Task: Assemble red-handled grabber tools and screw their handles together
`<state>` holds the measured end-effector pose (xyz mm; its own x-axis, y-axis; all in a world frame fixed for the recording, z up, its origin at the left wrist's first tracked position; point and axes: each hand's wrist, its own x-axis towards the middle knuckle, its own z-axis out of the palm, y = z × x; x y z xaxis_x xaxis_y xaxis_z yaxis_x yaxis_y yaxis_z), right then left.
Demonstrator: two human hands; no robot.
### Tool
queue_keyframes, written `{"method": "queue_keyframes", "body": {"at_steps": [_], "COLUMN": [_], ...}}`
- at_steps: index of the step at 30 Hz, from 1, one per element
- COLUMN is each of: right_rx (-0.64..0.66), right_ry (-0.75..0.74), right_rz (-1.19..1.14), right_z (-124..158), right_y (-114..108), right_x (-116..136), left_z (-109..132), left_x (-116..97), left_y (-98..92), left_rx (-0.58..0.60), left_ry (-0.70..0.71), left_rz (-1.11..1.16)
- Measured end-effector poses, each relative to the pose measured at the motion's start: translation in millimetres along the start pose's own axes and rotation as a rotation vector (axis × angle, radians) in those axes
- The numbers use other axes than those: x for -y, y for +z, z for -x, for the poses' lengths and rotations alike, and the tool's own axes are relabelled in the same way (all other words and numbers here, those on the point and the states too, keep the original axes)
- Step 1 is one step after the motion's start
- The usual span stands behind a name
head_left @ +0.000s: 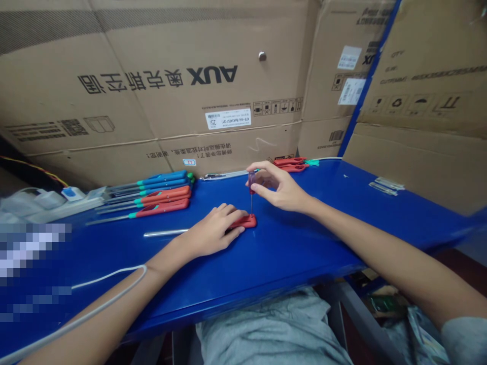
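Mid blue table (pixel 292 248), red lighter (pixel 249 221) lies flat, L hand (pixel 216 229) gripping it, prob. so it won't slip; R hand (pixel 280 188) pinches screwdriver (pixel 251 184) upright w/ tip at lighter's end, prob. to stay square.

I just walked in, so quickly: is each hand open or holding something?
Left hand: closed over a red-handled tool, holding it on the blue table.
Right hand: closed on a screwdriver, upright over the tool's end.
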<state>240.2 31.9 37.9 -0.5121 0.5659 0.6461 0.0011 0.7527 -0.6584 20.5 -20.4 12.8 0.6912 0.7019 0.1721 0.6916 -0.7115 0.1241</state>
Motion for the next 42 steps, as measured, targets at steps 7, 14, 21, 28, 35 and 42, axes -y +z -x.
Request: {"method": "queue_keyframes", "body": {"at_steps": [7,14,21,28,35,42], "right_rx": [-0.019,-0.023,-0.02,0.001,-0.002,-0.019], "right_ry": [0.029,0.03,0.029,0.04,0.037,0.035], "right_rz": [0.004,0.011,0.011,-0.015,-0.008,0.006], "right_z": [-0.6,-1.1,-1.0,-0.3,-0.6,-0.8], "right_y": [0.3,0.4,0.5,0.8,0.7,0.8], "right_x": [1.3,0.3,0.3,0.1,-0.6,-0.6], "left_z": [0.1,-0.2,-0.2,-0.4,-0.2,0.6], "left_x": [0.8,-0.1,-0.6,0.1,0.5,1.4], "left_y": [0.9,-0.3,-0.6,0.4,0.3,1.1], "left_rx": [-0.002,0.0,0.005,-0.002,-0.001,-0.014], "left_ry": [-0.005,0.0,-0.005,-0.002,-0.01,-0.006], "left_rz": [0.0,-0.007,-0.007,-0.006,0.003,0.017]}}
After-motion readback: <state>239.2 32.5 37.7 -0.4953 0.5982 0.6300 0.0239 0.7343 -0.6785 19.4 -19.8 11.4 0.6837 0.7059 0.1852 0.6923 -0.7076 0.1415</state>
